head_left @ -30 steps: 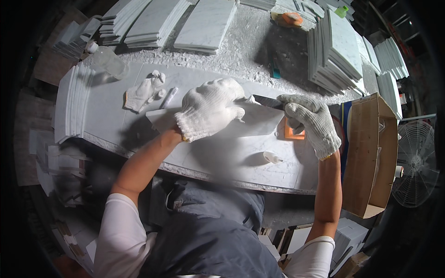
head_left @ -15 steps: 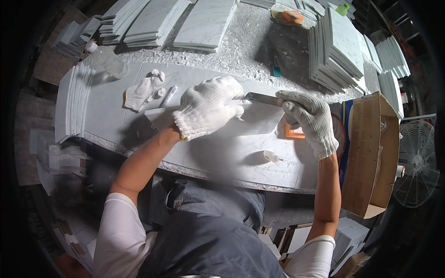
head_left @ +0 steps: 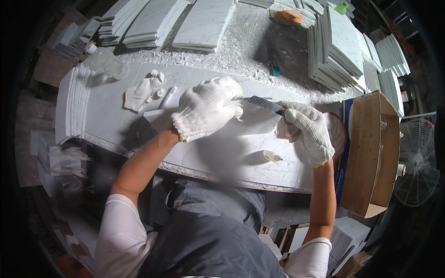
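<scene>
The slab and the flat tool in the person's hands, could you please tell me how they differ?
The slab is pale, while the tool is dark grey. The slab is broad; the tool's visible part is a narrower, shorter strip. The left hand grips the slab, the right hand the tool. Both look flat.

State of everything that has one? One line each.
Left hand: gloved, gripping marble slab.
Marble slab: tilted, held.
Right hand: gloved, closed on flat dark tool.
Flat dark tool: held at slab's far edge; contact unclear.
Spare glove: unworn, lying down.
Large clear bottle: capped.
Small squeeze bottle: nozzle pointing right.
Cardboard box: open.
Fan: running or not, can't tell.
</scene>
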A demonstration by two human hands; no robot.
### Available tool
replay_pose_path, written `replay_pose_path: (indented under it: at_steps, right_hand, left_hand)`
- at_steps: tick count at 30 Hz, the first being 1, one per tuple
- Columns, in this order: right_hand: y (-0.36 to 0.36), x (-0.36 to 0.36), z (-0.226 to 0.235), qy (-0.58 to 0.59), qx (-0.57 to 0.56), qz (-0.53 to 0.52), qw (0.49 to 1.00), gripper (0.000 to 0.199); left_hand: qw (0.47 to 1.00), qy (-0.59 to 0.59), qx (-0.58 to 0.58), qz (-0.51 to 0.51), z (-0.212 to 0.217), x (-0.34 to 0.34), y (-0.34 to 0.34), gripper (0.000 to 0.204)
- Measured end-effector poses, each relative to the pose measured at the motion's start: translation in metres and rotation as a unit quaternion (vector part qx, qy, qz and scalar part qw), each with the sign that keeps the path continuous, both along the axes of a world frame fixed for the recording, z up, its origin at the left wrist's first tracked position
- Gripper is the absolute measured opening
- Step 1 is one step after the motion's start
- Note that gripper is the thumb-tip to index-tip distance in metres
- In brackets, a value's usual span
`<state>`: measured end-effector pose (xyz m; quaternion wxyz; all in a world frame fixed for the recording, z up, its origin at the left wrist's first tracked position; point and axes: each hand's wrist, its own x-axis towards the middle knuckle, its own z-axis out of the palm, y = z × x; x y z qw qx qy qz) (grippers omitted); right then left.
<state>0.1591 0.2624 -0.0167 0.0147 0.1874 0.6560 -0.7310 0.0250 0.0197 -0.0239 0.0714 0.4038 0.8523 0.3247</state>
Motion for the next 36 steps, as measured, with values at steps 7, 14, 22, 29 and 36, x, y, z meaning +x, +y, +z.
replay_pose_path:
  at_steps: [7,14,22,29,36]
  right_hand:
    - [-0.007,0.002,-0.006,0.003,-0.028,0.004,1.0,0.036]
    - [-0.017,0.006,-0.005,-0.041,-0.011,-0.023,0.999,0.038]
    - [-0.018,0.006,-0.003,-0.038,-0.028,-0.021,0.999,0.037]
    - [-0.018,0.004,-0.002,-0.028,-0.02,0.017,0.999,0.03]
    - [-0.018,0.001,-0.004,-0.059,-0.063,0.01,0.996,0.028]
  left_hand:
    - [0.999,-0.008,-0.03,0.011,0.004,0.003,0.001,0.041]
    - [0.999,-0.003,-0.04,0.006,0.002,0.002,0.001,0.042]
    - [0.999,-0.011,-0.043,0.009,0.005,0.005,0.001,0.042]
    - [0.997,0.015,-0.074,0.022,0.01,0.01,0.002,0.041]
    - [0.997,0.022,-0.072,0.013,0.011,0.011,0.002,0.042]
